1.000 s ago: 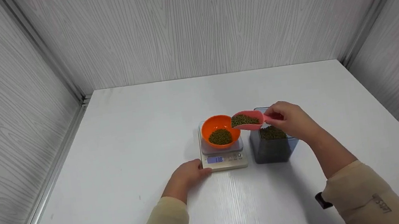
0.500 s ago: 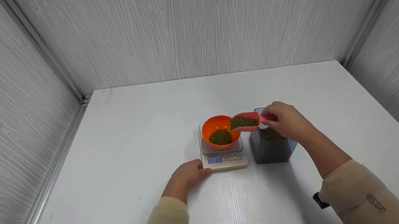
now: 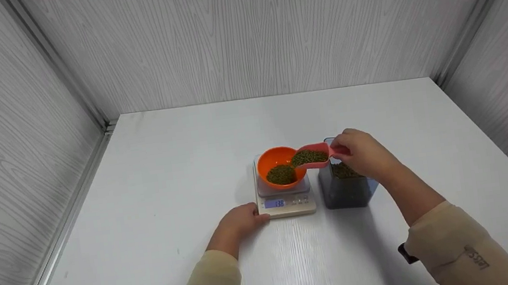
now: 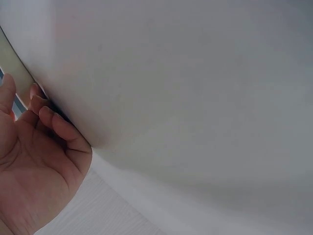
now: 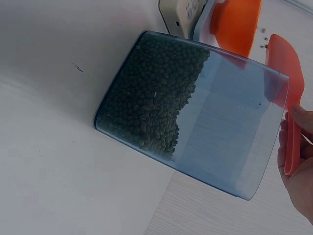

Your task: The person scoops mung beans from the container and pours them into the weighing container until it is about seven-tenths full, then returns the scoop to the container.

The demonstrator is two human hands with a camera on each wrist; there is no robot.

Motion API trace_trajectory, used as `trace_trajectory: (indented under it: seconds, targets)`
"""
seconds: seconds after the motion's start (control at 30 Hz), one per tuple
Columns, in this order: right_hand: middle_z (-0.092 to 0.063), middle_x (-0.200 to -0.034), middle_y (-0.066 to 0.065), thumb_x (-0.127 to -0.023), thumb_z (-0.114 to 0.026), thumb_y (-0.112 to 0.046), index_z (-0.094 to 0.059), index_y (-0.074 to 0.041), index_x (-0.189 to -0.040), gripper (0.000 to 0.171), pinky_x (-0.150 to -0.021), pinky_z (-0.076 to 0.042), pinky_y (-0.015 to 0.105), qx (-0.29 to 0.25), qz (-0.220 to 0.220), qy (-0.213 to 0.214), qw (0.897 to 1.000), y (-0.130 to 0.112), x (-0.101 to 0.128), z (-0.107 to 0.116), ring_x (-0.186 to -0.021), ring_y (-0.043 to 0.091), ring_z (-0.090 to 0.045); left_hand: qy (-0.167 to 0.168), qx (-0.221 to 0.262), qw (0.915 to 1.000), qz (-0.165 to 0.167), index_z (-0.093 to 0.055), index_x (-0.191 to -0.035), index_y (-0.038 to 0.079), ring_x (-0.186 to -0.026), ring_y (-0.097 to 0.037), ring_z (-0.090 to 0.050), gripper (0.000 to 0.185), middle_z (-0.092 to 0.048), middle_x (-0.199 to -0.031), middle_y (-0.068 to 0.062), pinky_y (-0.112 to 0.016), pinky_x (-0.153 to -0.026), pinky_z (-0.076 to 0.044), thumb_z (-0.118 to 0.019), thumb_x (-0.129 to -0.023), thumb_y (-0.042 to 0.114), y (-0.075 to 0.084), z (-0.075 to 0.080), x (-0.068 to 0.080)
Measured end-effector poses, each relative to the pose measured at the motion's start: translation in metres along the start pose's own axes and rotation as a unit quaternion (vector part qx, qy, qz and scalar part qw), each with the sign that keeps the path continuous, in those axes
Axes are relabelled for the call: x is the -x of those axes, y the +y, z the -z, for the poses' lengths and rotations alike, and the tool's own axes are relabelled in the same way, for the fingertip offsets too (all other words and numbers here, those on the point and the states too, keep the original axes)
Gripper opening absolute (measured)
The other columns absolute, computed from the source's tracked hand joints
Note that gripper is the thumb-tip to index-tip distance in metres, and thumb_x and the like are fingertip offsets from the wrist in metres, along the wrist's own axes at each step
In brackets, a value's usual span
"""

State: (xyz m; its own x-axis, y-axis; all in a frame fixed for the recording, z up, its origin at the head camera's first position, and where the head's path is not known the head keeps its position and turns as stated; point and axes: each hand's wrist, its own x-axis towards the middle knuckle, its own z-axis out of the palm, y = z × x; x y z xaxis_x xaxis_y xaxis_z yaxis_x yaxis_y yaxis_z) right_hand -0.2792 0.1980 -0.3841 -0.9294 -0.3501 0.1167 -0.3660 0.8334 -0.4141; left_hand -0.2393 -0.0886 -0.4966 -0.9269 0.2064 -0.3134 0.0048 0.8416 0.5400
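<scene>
R hand [image 3: 362, 153] pinches the handle of the pink scoop [image 3: 312, 156], fingers curled round it w/ thumb on top; in the right wrist view only the fingertips [image 5: 297, 147] show, closed on the handle's end. Scoop is full of green beans [image 3: 308, 156], held in the air, its front lip over the right rim of the orange bowl [image 3: 279, 168] and tilted slightly down toward it. Can't tell if the scoop touches the rim. A few beans [image 5: 264, 38] show in the air by the scoop in the wrist view.

Bowl sits on the digital scale [image 3: 285, 197], a pile of beans already in it; display is lit, digits too small to read for sure.

Clear blue container [image 3: 347, 184] stands just right of the scale, under the R hand, approx. half full of beans [image 5: 156, 93].

L hand [image 3: 239, 222] rests on the white table [image 3: 167, 182] at the scale's front-left corner, fingers loosely bent, not gripping; fingertips [image 4: 46, 105] lie against the scale's edge, fairly close together. Holds nothing.
</scene>
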Motion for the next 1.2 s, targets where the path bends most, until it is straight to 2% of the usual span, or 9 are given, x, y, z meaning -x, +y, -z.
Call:
trace_trajectory:
  seconds: [0.27, 0.93, 1.2]
  targets:
    - [-0.057, -0.091, 0.009, -0.085, -0.064, -0.011, -0.064, -0.004, -0.099, 0.016, -0.076, -0.048, 0.039, 0.008, 0.019, 0.012, 1.0, 0.0013, 0.0015, -0.0009, -0.083, 0.022, -0.053, -0.004, -0.007, 0.9999, -0.013, -0.051, -0.081, 0.012, -0.072, -0.019, -0.045, 0.03, -0.049, -0.074, -0.002, -0.037, -0.072, -0.039, -0.058, -0.086, 0.04, -0.0006, 0.001, 0.0001]
    - [-0.057, -0.09, 0.01, -0.084, -0.064, -0.009, -0.064, -0.003, -0.099, 0.016, -0.079, -0.047, 0.04, 0.045, 0.029, 0.007, 0.999, -0.0058, -0.0002, 0.0015, -0.084, 0.023, -0.052, -0.003, -0.008, 1.0, 0.001, -0.051, -0.083, 0.013, -0.075, -0.02, -0.046, 0.032, -0.051, -0.077, -0.003, -0.039, -0.076, -0.039, -0.058, -0.085, 0.043, 0.0003, 0.0001, 0.0001]
    - [-0.057, -0.09, 0.01, -0.084, -0.064, -0.006, -0.063, -0.003, -0.099, 0.016, -0.078, -0.047, 0.04, 0.053, 0.035, 0.012, 0.998, -0.0057, -0.0006, 0.0021, -0.085, 0.024, -0.052, 0.0, -0.001, 1.0, -0.001, -0.05, -0.079, 0.014, -0.072, -0.019, -0.045, 0.03, -0.047, -0.072, -0.001, -0.037, -0.072, -0.039, -0.059, -0.085, 0.042, -0.0003, -0.0004, 0.0003]
